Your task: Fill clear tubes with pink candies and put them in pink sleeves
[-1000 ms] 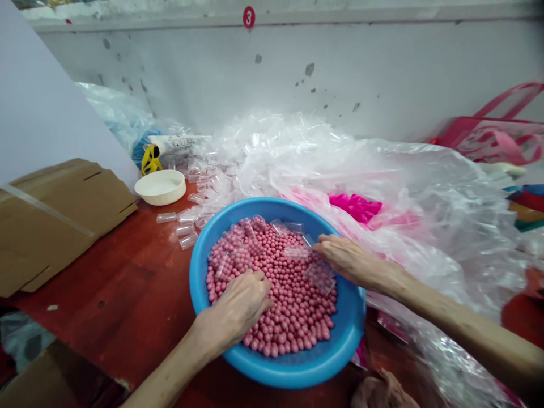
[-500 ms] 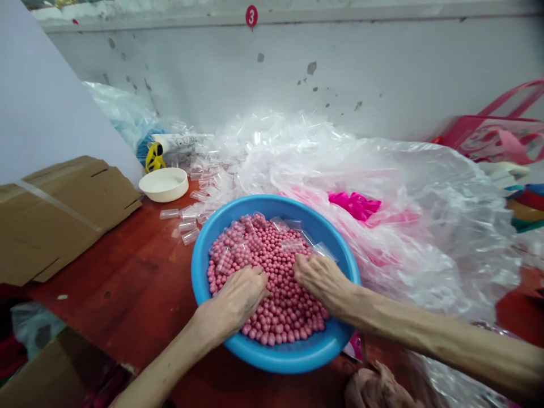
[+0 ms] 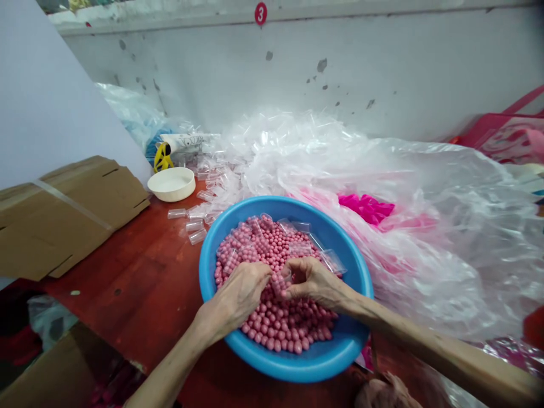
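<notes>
Pink round beads (image 3: pixel 280 323) fill the middle of a wide blue plastic basin (image 3: pixel 340 354) that stands on the dark red wooden bench (image 3: pixel 140 283), and both hands work among them. The left hand (image 3: pixel 238 294) lies knuckles up on the bead heap, fingers curled down into it; whether they pinch anything I cannot tell. The right hand (image 3: pixel 312 280) meets it from the other side, its fingers closed narrowly on a small clear plastic tube (image 3: pixel 284 279) that seems to have beads in it already. More clear tubes lie empty on the beads at the far side of the basin (image 3: pixel 297 226), and a scatter of them (image 3: pixel 193 221) sits on the bench near a shallow cream-white round dish (image 3: pixel 172 184). Judging by this, the filling looks far from over: the heap is deep and many tubes wait unfilled, while no finished pile can be made out. As for room, the basin's near rim sits close to the bench edge below the wrists. A big crumpled clear plastic bag (image 3: pixel 425 226) with bright magenta pieces (image 3: pixel 368 207) inside crowds the right side, touching the basin. A flattened brown cardboard box (image 3: pixel 63 215) lies well to the left, with bare bench between.
</notes>
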### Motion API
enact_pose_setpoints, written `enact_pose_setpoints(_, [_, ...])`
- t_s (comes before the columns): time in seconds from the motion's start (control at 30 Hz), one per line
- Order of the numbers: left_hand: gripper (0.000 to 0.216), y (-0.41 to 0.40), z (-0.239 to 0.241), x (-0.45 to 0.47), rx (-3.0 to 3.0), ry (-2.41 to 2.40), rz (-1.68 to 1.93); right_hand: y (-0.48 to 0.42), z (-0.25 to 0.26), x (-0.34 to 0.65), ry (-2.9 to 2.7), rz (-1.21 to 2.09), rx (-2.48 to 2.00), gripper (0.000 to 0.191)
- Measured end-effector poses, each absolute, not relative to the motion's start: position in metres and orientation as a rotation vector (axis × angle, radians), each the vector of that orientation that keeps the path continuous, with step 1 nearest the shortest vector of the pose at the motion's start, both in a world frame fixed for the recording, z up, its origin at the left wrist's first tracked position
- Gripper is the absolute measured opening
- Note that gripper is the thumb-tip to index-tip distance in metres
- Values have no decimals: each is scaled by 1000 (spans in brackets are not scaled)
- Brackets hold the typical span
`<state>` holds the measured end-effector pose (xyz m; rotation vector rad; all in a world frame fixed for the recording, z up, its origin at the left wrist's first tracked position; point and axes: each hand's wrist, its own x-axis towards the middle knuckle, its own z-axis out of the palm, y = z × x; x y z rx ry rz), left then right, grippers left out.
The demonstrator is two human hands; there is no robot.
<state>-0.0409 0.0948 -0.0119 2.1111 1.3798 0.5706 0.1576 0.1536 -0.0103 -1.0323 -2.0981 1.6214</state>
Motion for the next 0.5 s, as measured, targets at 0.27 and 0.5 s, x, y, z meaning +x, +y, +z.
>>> enact_pose_setpoints(0.27, [22, 103, 15, -37, 1669, 1365, 878, 152, -7, 147, -1622, 1952, -1040, 37])
enact_pose_setpoints(0.5, [16, 104, 15, -44, 1275, 1298, 1183, 142, 0, 133, -1910, 1516, -1065, 34])
